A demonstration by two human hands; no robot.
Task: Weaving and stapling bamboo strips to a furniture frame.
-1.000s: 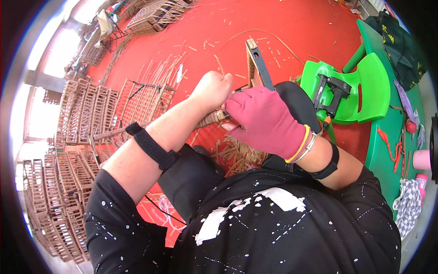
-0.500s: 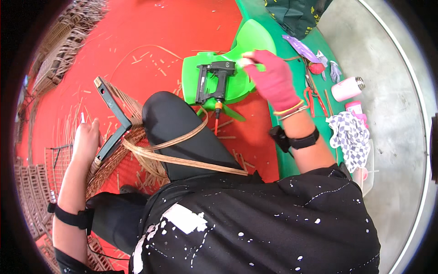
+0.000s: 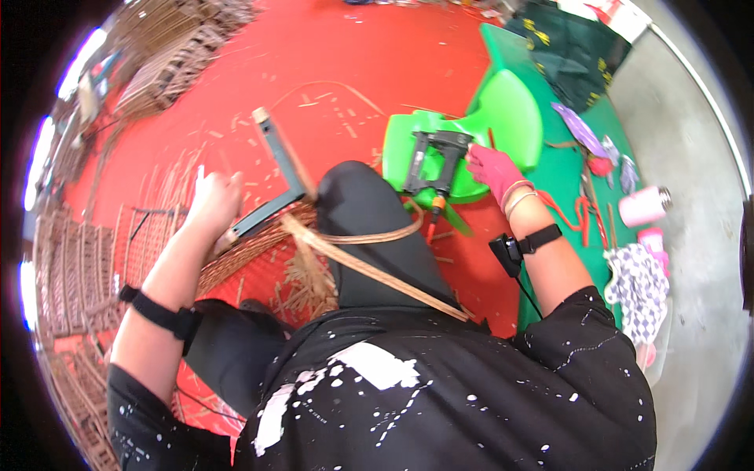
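Both your hands are well apart now, where a second ago they met over the dark angled frame [image 3: 289, 198]. Your gloved right hand [image 3: 496, 169], raised beyond the nail gun [image 3: 448, 165] half a second ago, has come down to the rear of that gun, which lies on the green chair [image 3: 510, 118]. Its fingers are bent; I cannot tell whether they have closed around the gun. Your bare left hand [image 3: 214, 202] has stayed by the frame's lower end, fingers partly curled; whether they grip it is hidden. The frame is to the left of your right thigh [image 3: 373, 224], with woven wicker [image 3: 253, 251] below it. As half a second ago, pale strips [image 3: 377, 272] run from near its corner across that thigh.
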